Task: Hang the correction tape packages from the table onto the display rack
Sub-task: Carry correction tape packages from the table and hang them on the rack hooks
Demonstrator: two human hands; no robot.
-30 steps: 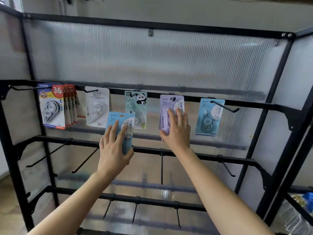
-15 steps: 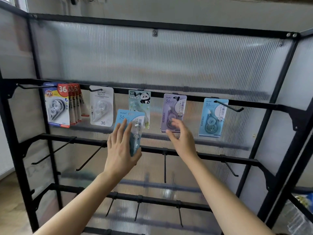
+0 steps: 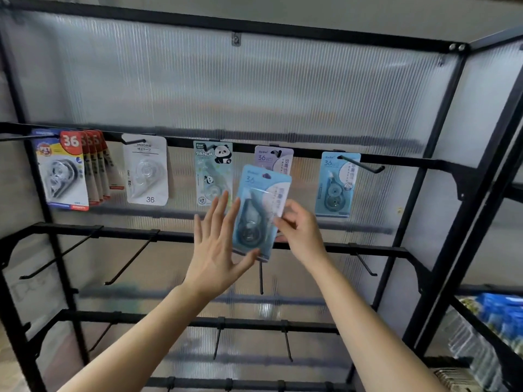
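Just right of the panda pack [image 3: 212, 172] and a little lower, a blue pack [image 3: 259, 213] is held up in front of the rack [image 3: 396, 162], off any hook. Its long axis stands nearly upright, the top leaning slightly away from the panda pack. The hang hole is at the upper end, and the printed face with its clear blister is turned toward the camera. The right hand [image 3: 300, 233] pinches the pack's far edge between thumb and curled fingers. The left hand [image 3: 218, 256], below the panda pack, is spread flat with straight, splayed fingers and grips nothing. Its thumb tip meets the pack's bottom edge (whether the fingers touch the near edge I cannot tell). Behind the held pack's top, a purple pack [image 3: 273, 158] hangs next along from the panda pack, mostly covered. Further that way a paler blue pack [image 3: 336, 185] hangs on a long hook [image 3: 360, 165]. On the panda pack's other side hang a white pack [image 3: 145, 171] and, beyond it, a bunch of red packs [image 3: 60, 171].
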